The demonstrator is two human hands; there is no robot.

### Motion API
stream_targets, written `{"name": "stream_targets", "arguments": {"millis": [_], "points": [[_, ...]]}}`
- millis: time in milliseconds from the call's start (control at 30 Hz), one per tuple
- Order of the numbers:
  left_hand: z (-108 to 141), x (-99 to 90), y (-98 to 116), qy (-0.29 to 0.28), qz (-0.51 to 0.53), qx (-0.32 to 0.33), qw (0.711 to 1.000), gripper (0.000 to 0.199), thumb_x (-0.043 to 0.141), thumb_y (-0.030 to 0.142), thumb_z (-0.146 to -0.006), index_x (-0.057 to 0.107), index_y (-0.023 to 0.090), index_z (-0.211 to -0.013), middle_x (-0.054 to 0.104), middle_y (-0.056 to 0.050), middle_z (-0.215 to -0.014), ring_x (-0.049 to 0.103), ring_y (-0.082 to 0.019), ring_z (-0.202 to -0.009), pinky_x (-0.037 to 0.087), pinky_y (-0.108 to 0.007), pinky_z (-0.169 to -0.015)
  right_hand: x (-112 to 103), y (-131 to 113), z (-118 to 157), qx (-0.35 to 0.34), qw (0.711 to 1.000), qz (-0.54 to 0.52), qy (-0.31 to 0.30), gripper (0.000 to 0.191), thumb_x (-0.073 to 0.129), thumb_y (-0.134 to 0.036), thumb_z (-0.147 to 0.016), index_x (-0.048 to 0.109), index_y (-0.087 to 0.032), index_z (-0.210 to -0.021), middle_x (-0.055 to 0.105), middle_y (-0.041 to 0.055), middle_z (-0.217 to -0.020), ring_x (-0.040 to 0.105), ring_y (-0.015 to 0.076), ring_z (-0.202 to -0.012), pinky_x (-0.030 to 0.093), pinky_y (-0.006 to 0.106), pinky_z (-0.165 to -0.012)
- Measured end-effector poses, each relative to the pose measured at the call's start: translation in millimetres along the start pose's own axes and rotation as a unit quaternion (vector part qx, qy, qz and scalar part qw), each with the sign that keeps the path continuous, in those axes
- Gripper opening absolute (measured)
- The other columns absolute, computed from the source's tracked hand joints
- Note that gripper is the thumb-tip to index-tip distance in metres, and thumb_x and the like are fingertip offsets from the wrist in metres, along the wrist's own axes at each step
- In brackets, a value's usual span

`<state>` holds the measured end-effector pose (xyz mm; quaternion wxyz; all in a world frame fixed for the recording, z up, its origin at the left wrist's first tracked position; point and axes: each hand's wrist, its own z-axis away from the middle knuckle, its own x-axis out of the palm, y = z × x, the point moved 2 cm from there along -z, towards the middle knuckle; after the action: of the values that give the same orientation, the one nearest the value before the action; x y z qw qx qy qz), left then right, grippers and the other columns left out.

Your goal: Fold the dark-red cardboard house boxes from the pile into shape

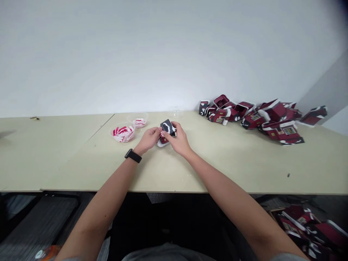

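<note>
Both my hands hold a small black paper model piece with white markings (pixel 168 127) above the pale table (pixel 81 159). My left hand (pixel 148 140) pinches its left side, and my right hand (pixel 176 139) grips its right side. A white-edged part (pixel 162 144) shows below the fingers, but I cannot tell whether it is joined to the black piece. The fingers hide much of the piece. A black watch (pixel 133 156) circles my left wrist.
Left of my hands stand two transparent bowls (pixel 115 127) (pixel 144 115) holding red-and-white paper scraps. A transparent cup (pixel 176 112) stands behind the hands. Dark red paper house models (pixel 252 117) lie heaped at the back right, with more (pixel 307 228) on the floor.
</note>
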<state>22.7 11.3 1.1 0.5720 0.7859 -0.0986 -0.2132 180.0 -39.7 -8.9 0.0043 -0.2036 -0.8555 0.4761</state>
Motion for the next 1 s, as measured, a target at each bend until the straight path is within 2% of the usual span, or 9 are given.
{"name": "stream_targets", "arguments": {"millis": [167, 467, 600, 700, 833, 1000], "points": [[2, 1.6, 7, -0.007, -0.118, 0.048, 0.992, 0.053, 0.049, 0.066, -0.097, 0.053, 0.018, -0.076, 0.045, 0.003, -0.064, 0.036, -0.012, -0.060, 0.029, -0.026, -0.056, -3, 9, -4, 0.062, 0.998, -0.012, -0.008, 0.061, 0.073, -0.054, -0.085, 0.059, -0.022, -0.134, 0.075, 0.0096, -0.123, 0.071, 0.0262, -0.108, 0.056, 0.041, -0.097], [3, 9.5, 14, 0.039, -0.125, 0.098, 0.987, 0.049, 0.047, 0.061, -0.100, 0.048, 0.020, -0.075, 0.046, 0.002, -0.066, 0.041, -0.014, -0.065, 0.035, -0.027, -0.062, 1, 6, -5, 0.026, 0.999, -0.022, 0.026, 0.060, 0.066, -0.056, -0.088, 0.063, -0.017, -0.134, 0.078, 0.0092, -0.114, 0.072, 0.0249, -0.098, 0.057, 0.040, -0.095], [1, 11.0, 9, 0.053, -0.129, 0.106, 0.985, 0.049, 0.047, 0.062, -0.100, 0.054, 0.018, -0.079, 0.053, 0.001, -0.071, 0.047, -0.014, -0.068, 0.038, -0.027, -0.063, -2, 7, -4, 0.019, 0.999, -0.010, 0.037, 0.065, 0.066, -0.058, -0.088, 0.062, -0.016, -0.138, 0.077, 0.0115, -0.119, 0.072, 0.0268, -0.102, 0.057, 0.041, -0.097], [2, 12.3, 3, 0.032, -0.122, 0.086, 0.988, 0.053, 0.049, 0.066, -0.098, 0.059, 0.016, -0.084, 0.062, -0.002, -0.077, 0.054, -0.016, -0.072, 0.044, -0.027, -0.065, -5, 8, -4, 0.014, 0.999, 0.010, 0.049, 0.069, 0.067, -0.059, -0.087, 0.060, -0.016, -0.141, 0.075, 0.0137, -0.127, 0.071, 0.0290, -0.109, 0.055, 0.044, -0.102], [5, 16.2, -2, -0.019, -0.082, 0.092, 0.992, 0.056, 0.052, 0.069, -0.097, 0.065, 0.014, -0.093, 0.072, -0.009, -0.093, 0.065, -0.021, -0.085, 0.054, -0.032, -0.079, -8, 10, -3, 0.019, 0.998, 0.019, 0.055, 0.073, 0.066, -0.061, -0.087, 0.060, -0.014, -0.142, 0.076, 0.0151, -0.123, 0.072, 0.0298, -0.106, 0.056, 0.045, -0.098], [5, 16.6, -4, -0.024, -0.101, 0.103, 0.989, 0.053, 0.049, 0.064, -0.100, 0.066, 0.014, -0.092, 0.071, -0.009, -0.093, 0.064, -0.021, -0.086, 0.055, -0.033, -0.080, -7, 11, -1, 0.030, 0.998, 0.007, 0.047, 0.070, 0.066, -0.062, -0.086, 0.062, -0.015, -0.139, 0.077, 0.0137, -0.118, 0.072, 0.0291, -0.100, 0.056, 0.045, -0.095]]}}
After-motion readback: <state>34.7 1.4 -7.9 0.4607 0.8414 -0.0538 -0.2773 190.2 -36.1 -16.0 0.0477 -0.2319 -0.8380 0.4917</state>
